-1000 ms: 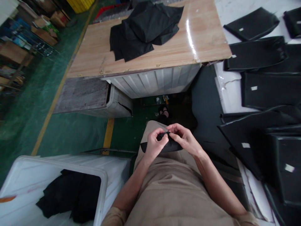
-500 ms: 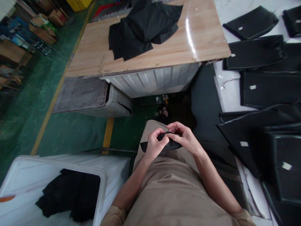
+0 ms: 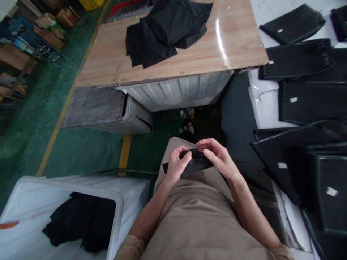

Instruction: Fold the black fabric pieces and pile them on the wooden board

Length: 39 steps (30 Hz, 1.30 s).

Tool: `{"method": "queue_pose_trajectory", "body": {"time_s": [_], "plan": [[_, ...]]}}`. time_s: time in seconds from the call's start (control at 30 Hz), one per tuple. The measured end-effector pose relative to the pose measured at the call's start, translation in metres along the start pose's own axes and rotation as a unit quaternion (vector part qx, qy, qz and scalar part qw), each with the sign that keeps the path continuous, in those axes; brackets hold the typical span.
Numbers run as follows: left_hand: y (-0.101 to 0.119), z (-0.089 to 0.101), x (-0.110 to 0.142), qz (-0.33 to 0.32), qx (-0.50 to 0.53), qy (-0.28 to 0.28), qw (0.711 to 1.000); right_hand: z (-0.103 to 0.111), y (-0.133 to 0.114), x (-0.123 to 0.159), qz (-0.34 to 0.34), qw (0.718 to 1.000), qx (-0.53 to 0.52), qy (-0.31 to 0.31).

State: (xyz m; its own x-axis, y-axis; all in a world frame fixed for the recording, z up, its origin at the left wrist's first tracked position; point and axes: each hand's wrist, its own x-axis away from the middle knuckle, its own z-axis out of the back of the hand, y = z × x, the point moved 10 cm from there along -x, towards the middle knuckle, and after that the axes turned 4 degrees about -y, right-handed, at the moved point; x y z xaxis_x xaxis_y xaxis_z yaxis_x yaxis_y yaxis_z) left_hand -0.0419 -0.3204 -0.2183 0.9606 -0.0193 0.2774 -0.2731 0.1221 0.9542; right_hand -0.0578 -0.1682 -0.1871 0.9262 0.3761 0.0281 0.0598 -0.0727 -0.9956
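A small black cloth piece (image 3: 199,164) lies over my lap, its upper edge gathered up between my two hands. My left hand (image 3: 176,164) pinches that edge between thumb and forefinger. On the cloth's right end, my right hand (image 3: 221,157) has its thumb and curled fingers closed about the edge. The spot between the right fingertips is partly hidden. Both hands are just above my beige clothing (image 3: 195,216).
Ahead is a wooden table (image 3: 103,54) bearing a black cloth pile (image 3: 168,32). A white bin (image 3: 119,206) at lower left holds more black cloth (image 3: 81,220). Several flat black pieces (image 3: 311,101) with white labels cover the white surface on the right.
My right hand has shifted slightly right, away from the left, and the cloth's edge between them now shows more. My left hand stays pinched on the cloth.
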Motion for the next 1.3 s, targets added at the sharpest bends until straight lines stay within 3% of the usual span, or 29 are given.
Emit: {"method": "queue_pose_trajectory", "body": {"time_s": [0.1,0.2,0.43,0.67,0.93,1.13,1.3], "plan": [[0.003,0.002,-0.001,-0.012,0.006,0.005,1.000,-0.001,-0.022,0.008,0.070,0.988,0.135,-0.021],[0.007,-0.002,-0.001,-0.018,0.011,-0.004,1.000,-0.011,-0.024,0.011,0.085,0.977,0.197,-0.022],[0.011,-0.006,0.002,-0.015,0.012,-0.028,0.999,-0.001,0.004,0.009,-0.009,0.985,0.138,0.102],[0.009,-0.010,0.004,-0.028,0.041,-0.068,0.996,0.004,0.009,0.009,-0.030,0.992,0.067,0.103],[0.019,-0.007,0.004,-0.064,-0.025,-0.081,0.994,0.004,0.009,0.009,-0.030,0.991,0.068,0.110],[0.039,-0.008,0.000,-0.054,-0.060,-0.128,0.988,-0.005,-0.006,0.006,-0.012,0.992,0.095,0.082],[0.048,0.004,-0.004,-0.030,-0.046,-0.156,0.986,-0.016,-0.022,0.001,0.027,0.991,0.133,-0.012]]}}
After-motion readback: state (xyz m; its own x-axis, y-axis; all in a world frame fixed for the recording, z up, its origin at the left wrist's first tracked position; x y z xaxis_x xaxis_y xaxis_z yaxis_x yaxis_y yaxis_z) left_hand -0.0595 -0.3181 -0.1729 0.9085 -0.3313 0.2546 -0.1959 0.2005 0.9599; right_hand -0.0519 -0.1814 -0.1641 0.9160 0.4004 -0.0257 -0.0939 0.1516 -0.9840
